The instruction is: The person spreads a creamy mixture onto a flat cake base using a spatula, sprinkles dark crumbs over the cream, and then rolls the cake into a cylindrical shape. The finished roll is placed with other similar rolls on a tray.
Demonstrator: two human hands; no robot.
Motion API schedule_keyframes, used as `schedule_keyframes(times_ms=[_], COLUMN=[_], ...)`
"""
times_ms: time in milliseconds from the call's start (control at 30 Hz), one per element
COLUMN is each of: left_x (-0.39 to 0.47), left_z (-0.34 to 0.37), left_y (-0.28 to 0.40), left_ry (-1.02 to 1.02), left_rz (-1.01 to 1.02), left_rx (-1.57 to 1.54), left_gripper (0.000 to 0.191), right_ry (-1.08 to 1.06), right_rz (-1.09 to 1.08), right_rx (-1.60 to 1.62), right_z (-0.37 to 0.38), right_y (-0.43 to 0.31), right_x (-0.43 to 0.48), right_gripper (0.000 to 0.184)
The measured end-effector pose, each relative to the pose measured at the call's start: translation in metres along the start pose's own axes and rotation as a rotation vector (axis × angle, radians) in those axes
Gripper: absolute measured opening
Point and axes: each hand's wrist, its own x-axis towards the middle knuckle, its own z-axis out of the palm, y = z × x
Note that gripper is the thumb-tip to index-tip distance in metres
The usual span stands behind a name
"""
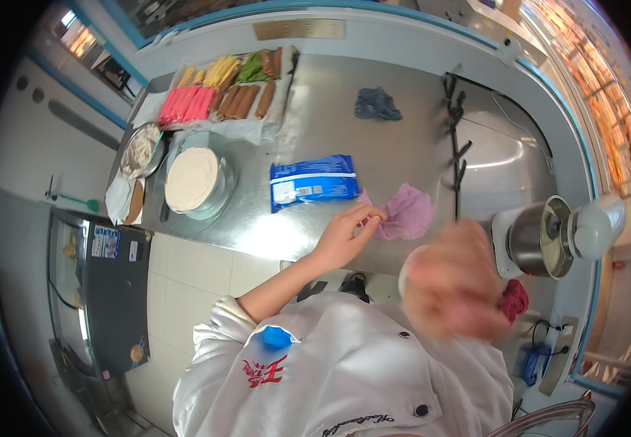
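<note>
My left hand (351, 235) is at the front of the steel worktable, thumb and fingertips pinched at the gathered edge of a thin pinkish-purple cloth (409, 213). The cloth spreads out to the right of the fingers. Close to the camera, my right hand (452, 281) is raised in front of my white jacket and heavily blurred. Its fingers and anything in them cannot be made out. Just beyond my left hand lies a blue soft plastic packet (315, 181) with a white stripe and printing.
A cream-covered cake (191, 180) stands on a glass turntable at left, beside a steel bowl of cream (141, 152). Behind them, a tray holds coloured rolls (187, 104). A dark crumpled cloth (376, 104) lies at the back. At right are a black rack (455, 142) and a stand mixer (539, 240).
</note>
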Motion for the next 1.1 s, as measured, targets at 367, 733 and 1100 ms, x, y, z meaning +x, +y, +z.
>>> schedule_keyframes(times_ms=[367,733,1100], left_x=[0.0,0.044,0.029], left_z=[-0.145,-0.148,-0.136], left_y=[-0.196,-0.242,-0.235], left_ry=[0.277,0.2,0.401], left_rz=[-0.178,-0.669,-0.71], left_rx=[0.764,-0.371,-0.733], left_gripper=[0.059,0.082,0.067], right_ry=[-0.008,0.235,0.472], right_rz=[0.076,1.675,1.869], right_rx=[0.081,-0.316,-0.144], right_z=[0.105,0.121,0.111], right_y=[-0.048,-0.035,0.061], right_x=[0.027,-0.194,-0.325], right_gripper=[0.028,0.023,0.024])
